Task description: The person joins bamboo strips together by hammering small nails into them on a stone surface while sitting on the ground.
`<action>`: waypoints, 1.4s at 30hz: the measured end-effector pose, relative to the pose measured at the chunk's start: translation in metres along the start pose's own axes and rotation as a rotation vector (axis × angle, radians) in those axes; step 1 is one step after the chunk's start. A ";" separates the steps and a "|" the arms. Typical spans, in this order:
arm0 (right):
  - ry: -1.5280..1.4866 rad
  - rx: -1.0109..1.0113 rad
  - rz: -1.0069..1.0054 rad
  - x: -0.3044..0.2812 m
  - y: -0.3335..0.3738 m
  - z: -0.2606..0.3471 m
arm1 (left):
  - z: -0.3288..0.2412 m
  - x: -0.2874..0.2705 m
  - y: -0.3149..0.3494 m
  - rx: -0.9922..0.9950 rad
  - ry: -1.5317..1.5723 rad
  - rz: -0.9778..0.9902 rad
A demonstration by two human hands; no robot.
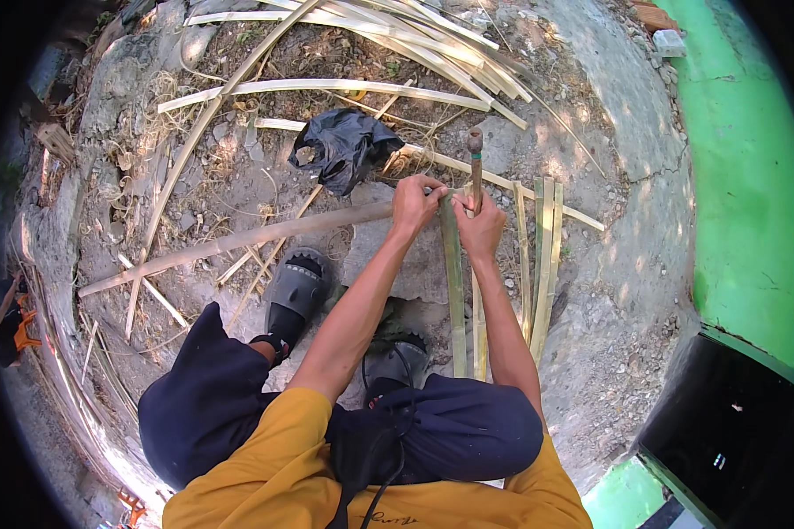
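My left hand (417,204) is closed, its fingertips pinching the upper end of a green bamboo strip (454,291) that runs down toward my knee. Close beside it, my right hand (479,227) is curled round a tool with a wooden handle (475,157), which points away from me and has a green band and a knobbed end. The tool's working part is hidden by my hand. A paler strip (479,339) extends below my right hand, partly behind the forearm. Right of that forearm, several split bamboo strips (547,264) lie side by side.
A long pole (238,240) crosses the ground to the left. Beyond my hands sit a crumpled black plastic bag (344,145) and a pile of pale strips (415,40). A flat stone (397,260) lies by my shoes. A green wall (741,176) stands at right.
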State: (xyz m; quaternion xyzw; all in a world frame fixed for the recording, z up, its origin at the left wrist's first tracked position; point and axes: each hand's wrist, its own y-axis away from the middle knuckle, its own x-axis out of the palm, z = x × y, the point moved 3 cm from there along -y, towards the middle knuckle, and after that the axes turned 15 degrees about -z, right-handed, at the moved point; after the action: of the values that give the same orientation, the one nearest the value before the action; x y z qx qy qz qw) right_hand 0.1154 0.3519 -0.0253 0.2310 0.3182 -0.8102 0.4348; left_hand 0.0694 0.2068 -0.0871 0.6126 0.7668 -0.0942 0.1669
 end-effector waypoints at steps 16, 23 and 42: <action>0.019 -0.008 -0.006 0.001 0.001 0.000 | -0.001 0.000 0.001 0.009 0.014 -0.010; 0.040 -0.009 -0.003 0.003 0.001 -0.002 | -0.006 -0.004 0.001 -0.027 0.025 0.015; -0.019 -0.003 -0.012 0.002 0.003 0.003 | 0.004 0.001 0.000 0.078 0.018 -0.017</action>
State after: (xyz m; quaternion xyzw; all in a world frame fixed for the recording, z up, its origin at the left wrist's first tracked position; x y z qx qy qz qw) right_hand 0.1164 0.3478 -0.0257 0.2208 0.3167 -0.8146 0.4330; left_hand 0.0697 0.2067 -0.0915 0.6129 0.7692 -0.1199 0.1352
